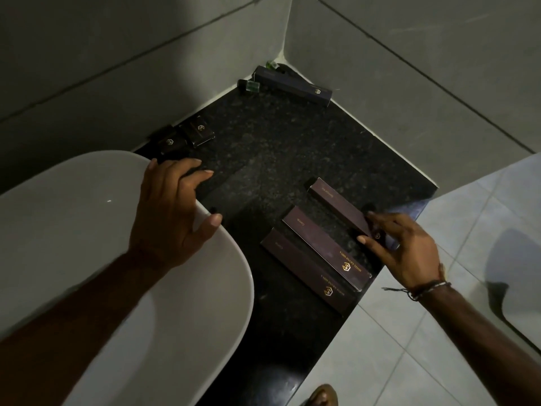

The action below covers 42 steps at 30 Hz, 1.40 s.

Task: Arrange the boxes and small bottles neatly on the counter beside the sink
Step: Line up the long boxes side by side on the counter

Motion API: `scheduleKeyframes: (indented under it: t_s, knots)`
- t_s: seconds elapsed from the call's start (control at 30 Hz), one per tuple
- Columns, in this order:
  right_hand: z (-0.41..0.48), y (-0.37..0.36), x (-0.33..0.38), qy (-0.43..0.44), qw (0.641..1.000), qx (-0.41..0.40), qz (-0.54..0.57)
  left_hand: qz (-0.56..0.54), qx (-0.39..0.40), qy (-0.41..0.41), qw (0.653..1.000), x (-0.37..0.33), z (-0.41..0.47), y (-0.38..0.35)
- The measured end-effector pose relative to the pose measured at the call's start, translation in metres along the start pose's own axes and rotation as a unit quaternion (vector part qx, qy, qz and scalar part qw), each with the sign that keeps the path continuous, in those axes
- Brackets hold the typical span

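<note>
On the black granite counter (263, 153), three long dark brown boxes lie side by side near the front edge. My right hand (404, 253) pinches the near end of the rightmost long box (336, 203). The middle long box (322, 244) and the left long box (304, 271) lie flat beside it. A fourth long box (292, 86) rests in the back corner between two small green bottles (248, 85) (272, 65). Two small dark boxes (199, 131) (169, 143) sit by the back wall. My left hand (172, 212) rests on the sink rim, fingers spread, holding nothing.
A white basin (73, 230) fills the left side, its rim overlapping the counter. Grey tiled walls meet in a corner behind the counter. The counter's front edge drops to a light tiled floor (439, 332), where a foot (322, 397) shows.
</note>
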State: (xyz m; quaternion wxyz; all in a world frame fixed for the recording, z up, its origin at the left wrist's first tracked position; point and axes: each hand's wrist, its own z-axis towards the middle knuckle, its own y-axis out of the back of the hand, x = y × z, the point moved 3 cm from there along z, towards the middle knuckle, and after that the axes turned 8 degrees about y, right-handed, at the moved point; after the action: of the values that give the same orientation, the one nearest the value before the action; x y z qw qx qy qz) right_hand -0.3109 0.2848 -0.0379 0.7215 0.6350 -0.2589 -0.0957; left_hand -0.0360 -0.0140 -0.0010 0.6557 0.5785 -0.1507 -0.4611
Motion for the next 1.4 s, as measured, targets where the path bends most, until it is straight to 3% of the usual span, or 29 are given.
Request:
scheduleKeyframes:
  t_s: [0.13, 0.2, 0.3, 0.47, 0.6, 0.77, 1.1, 1.4]
  knots:
    - [0.035, 0.031, 0.004, -0.023, 0.994, -0.108, 0.009, -0.014, 0.005, 0.006, 1.0, 0.001, 0.001, 0.0]
    - [0.078, 0.035, 0.012, -0.001, 0.993, -0.117, 0.032, -0.019, 0.002, 0.0, 1.0, 0.001, 0.001, -0.001]
    - [0.167, 0.014, 0.023, 0.033, 0.998, -0.045, 0.02, -0.024, -0.013, -0.008, 1.0, 0.001, 0.001, -0.002]
    - [0.296, -0.025, 0.03, 0.053, 0.99, 0.092, -0.09, -0.03, 0.007, 0.003, 1.0, 0.007, 0.002, -0.005]
    - [0.326, -0.032, 0.029, 0.048, 0.986, 0.122, -0.103, -0.038, 0.013, 0.001, 0.999, 0.01, 0.002, -0.008]
    - [0.284, -0.006, 0.002, 0.046, 0.99, 0.078, -0.106, -0.034, 0.006, -0.009, 0.999, 0.01, 0.002, -0.01]
    - [0.072, 0.019, -0.056, 0.033, 0.996, 0.066, -0.056, -0.032, -0.022, -0.016, 0.999, 0.011, 0.0, -0.012]
    - [0.035, 0.017, -0.053, 0.005, 0.997, 0.065, -0.051, -0.017, -0.044, -0.026, 0.999, 0.008, -0.001, -0.01]
